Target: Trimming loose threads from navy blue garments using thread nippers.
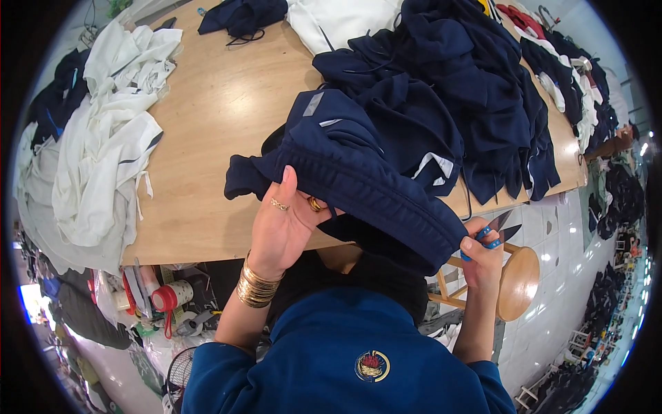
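A pair of navy pants [379, 186] is stretched between my hands at the table's front edge, its gathered elastic waistband running slantwise down to the right. My left hand [286, 214], with rings and gold bangles, grips the waistband's left part; its thumb points up and its fingers are partly hidden by the cloth. At the band's right end, my right hand [480, 257] pinches the fabric. That same hand also holds scissors [491, 241] with blue handles, their dark blades pointing up and away to the right. A white-and-grey patch shows on the pants' far part.
Piled navy garments [462, 90] cover the table's [221, 90] right side; white garments [110, 152] hang over its left edge. A wooden stool [520, 279] stands at the right on the tiled floor. Below the table's left edge are a red-lidded bottle [169, 297] and assorted items.
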### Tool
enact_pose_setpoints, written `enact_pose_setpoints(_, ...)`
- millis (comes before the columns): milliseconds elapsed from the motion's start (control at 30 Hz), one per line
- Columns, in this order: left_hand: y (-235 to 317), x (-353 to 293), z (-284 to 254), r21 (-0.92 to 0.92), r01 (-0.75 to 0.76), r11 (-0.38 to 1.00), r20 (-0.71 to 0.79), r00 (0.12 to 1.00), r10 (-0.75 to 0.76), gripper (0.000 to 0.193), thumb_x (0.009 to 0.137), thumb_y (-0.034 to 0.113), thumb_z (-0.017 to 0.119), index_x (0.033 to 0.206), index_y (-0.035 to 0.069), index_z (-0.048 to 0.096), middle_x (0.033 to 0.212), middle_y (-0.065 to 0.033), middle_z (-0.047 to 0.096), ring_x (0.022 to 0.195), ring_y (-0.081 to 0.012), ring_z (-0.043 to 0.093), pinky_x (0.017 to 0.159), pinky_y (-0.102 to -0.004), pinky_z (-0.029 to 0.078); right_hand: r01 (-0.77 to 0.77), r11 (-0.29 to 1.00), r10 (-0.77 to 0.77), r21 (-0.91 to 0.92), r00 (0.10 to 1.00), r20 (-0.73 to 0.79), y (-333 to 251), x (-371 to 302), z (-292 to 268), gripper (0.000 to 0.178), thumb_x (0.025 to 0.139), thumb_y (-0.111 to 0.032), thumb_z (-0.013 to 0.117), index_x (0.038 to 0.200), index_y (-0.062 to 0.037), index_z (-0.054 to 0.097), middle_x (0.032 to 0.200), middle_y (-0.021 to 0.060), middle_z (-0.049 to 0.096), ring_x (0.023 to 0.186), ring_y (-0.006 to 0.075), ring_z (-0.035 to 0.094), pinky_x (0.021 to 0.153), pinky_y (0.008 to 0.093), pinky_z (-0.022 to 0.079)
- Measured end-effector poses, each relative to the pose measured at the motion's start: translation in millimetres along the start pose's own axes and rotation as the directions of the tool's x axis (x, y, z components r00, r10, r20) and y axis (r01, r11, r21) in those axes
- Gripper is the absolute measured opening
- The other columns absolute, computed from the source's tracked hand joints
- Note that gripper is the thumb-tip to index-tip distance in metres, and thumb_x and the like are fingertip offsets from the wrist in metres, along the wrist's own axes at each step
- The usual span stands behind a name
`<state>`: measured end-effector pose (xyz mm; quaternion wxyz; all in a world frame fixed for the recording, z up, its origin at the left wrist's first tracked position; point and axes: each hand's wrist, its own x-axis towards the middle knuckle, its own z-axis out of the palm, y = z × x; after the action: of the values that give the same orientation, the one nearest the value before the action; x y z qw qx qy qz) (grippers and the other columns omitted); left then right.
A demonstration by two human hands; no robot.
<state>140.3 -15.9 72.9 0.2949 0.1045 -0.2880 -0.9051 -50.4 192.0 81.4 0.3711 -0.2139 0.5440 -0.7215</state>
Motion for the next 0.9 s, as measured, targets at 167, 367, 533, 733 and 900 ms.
enact_pose_setpoints(167, -2, -3, 0, 0.013, 0.009, 1.0, 0.008, 1.0, -0.01, 0.049, 0.098, 0.037, 0.025, 0.129, 0.0, 0.037, 0.121, -0.0171, 0.053, 0.109, -0.0286, 0.054, 0.092, -0.046, 0.043, -0.007, 1.0, 0.007, -0.005, 1.0, -0.015, 5, -1, -5, 0.016, 0.069, -0.001, 0.07, 0.08, 0.0039, 0.059, 0.072, 0.0077, 0.06, 0.063, 0.0102, 0.053, 0.058, 0.0217, 0.04)
enact_pose_setpoints(367, -5, -4, -2, 0.067, 0.043, 0.997, 0.031, 0.999, -0.045, 0.05, 0.098, 0.039, 0.027, 0.128, 0.001, 0.038, 0.123, -0.0163, 0.052, 0.109, -0.0281, 0.054, 0.093, -0.0469, 0.042, -0.034, 0.999, 0.034, -0.004, 0.999, 0.005, 7, -1, -10, 0.016, 0.069, -0.002, 0.069, 0.08, 0.0035, 0.059, 0.072, 0.0072, 0.06, 0.063, 0.0104, 0.053, 0.06, 0.0219, 0.04)
enact_pose_setpoints(533, -6, -7, 2, 0.131, 0.051, 0.99, 0.007, 0.999, -0.053, 0.051, 0.098, 0.039, 0.021, 0.134, 0.003, 0.031, 0.133, -0.0141, 0.044, 0.119, -0.0286, 0.046, 0.097, -0.045, 0.038, -0.053, 0.998, 0.05, 0.047, 0.997, 0.052, 9, -1, -9, 0.016, 0.068, -0.003, 0.07, 0.079, 0.0029, 0.06, 0.072, 0.0065, 0.06, 0.065, 0.0106, 0.053, 0.062, 0.0227, 0.041)
enact_pose_setpoints(733, -9, -6, 5, -0.235, 0.069, 0.97, -0.043, 0.996, -0.081, 0.044, 0.098, 0.034, 0.029, 0.13, 0.004, 0.038, 0.124, -0.011, 0.051, 0.11, -0.0219, 0.051, 0.092, -0.0373, 0.042, -0.169, 0.984, 0.168, -0.062, 0.986, -0.022, 35, -4, -22, 0.017, 0.066, -0.002, 0.071, 0.079, 0.0017, 0.061, 0.072, 0.0046, 0.059, 0.067, 0.0104, 0.053, 0.064, 0.0234, 0.041)
enact_pose_setpoints(900, -24, -14, -1, -0.012, 0.086, 0.996, -0.226, 0.97, -0.086, 0.037, 0.097, 0.028, 0.04, 0.125, 0.005, 0.043, 0.113, -0.0051, 0.056, 0.093, -0.0145, 0.056, 0.085, -0.0312, 0.044, -0.287, 0.92, 0.271, -0.266, 0.958, -0.099, 40, -2, -18, 0.016, 0.07, -0.003, 0.07, 0.084, 0.0004, 0.063, 0.073, 0.001, 0.058, 0.068, 0.0078, 0.052, 0.064, 0.0208, 0.039)
